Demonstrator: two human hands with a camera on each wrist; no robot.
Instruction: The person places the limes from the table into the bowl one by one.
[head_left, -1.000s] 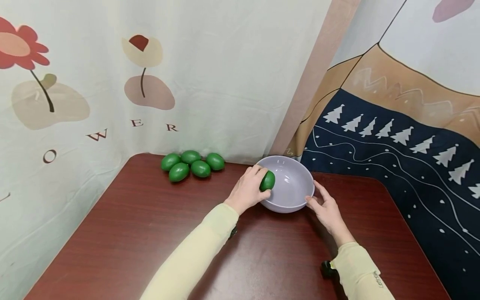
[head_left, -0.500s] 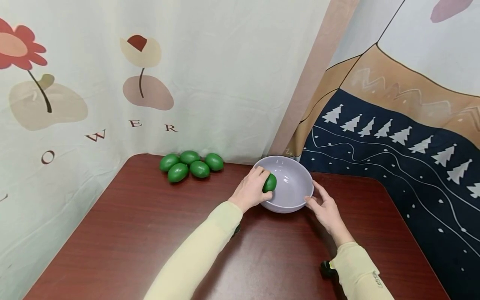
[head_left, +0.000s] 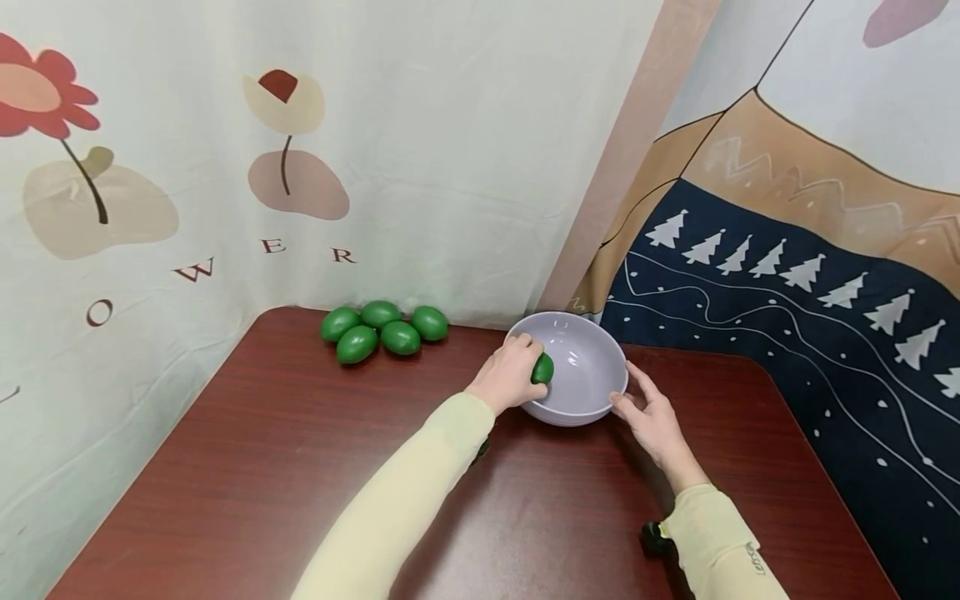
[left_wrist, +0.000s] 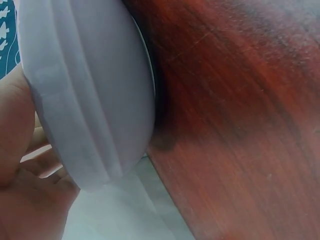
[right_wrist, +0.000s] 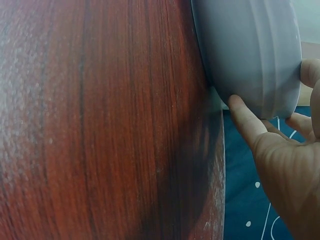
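Observation:
A lavender bowl (head_left: 581, 367) sits upright near the table's back edge. My left hand (head_left: 512, 375) is at its left rim and grips a green oval fruit (head_left: 543, 368), smooth and lime-like, inside that rim. Fingers cover part of the fruit. On the opposite side my right hand (head_left: 654, 421) holds the bowl, thumb at the rim and fingers against the outer wall. The right wrist view shows a fingertip (right_wrist: 235, 101) touching the bowl's lower wall. In the left wrist view the bowl's wall (left_wrist: 95, 100) hides the fruit.
Several more green oval fruits (head_left: 380, 332) lie in a cluster at the table's back left. The reddish-brown table (head_left: 300, 467) meets a pale printed curtain (head_left: 450, 167) behind and a dark blue tree-patterned cloth (head_left: 750, 308) at the right.
My left hand has moved slightly right and down at the bowl with the green oval fruit, bringing it a little further inside. The right hand and bowl hold their places.

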